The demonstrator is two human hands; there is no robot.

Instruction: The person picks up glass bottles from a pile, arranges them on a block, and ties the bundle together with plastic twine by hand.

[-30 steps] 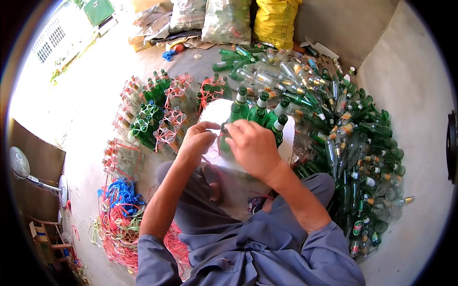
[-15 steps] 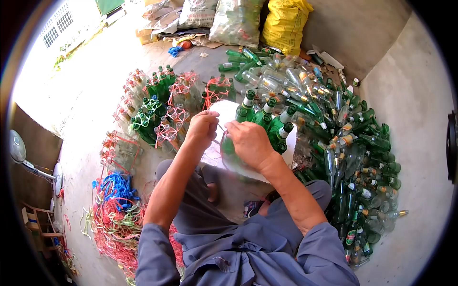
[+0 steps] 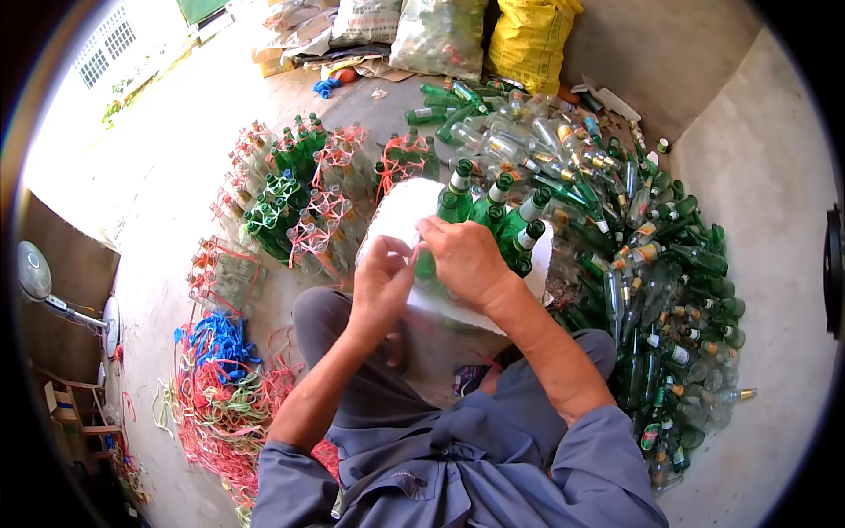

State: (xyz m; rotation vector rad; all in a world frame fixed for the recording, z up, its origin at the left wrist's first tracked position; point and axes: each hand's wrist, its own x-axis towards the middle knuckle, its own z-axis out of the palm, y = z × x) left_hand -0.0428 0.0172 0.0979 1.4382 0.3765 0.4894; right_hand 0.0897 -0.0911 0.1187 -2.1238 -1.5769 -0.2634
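Note:
Over the near left part of a white board (image 3: 387, 216), my left hand (image 3: 383, 286) has its fingers bent together on a thin reddish strand. My right hand (image 3: 466, 260) is closed in a pinch at the strand's upper end, just right of the left hand. Several green bottles (image 3: 532, 207) stand upright on the board beyond and right of my right hand. A green bottle is partly hidden behind my right hand's fingers. The strand is thin and partly hidden by the fingers.
Loose bottles (image 3: 634, 264) are heaped on the right. Bundles of tied bottles (image 3: 299, 202) stand at the left. Tangled red, green and blue strips (image 3: 224, 414) lie at lower left. Full sacks (image 3: 532, 44) stand at the back, and a fan (image 3: 35, 271) is far left.
My left hand has moved down toward me and turned, after being raised near the right hand's height. My right hand has shifted slightly right. The strand stays between them.

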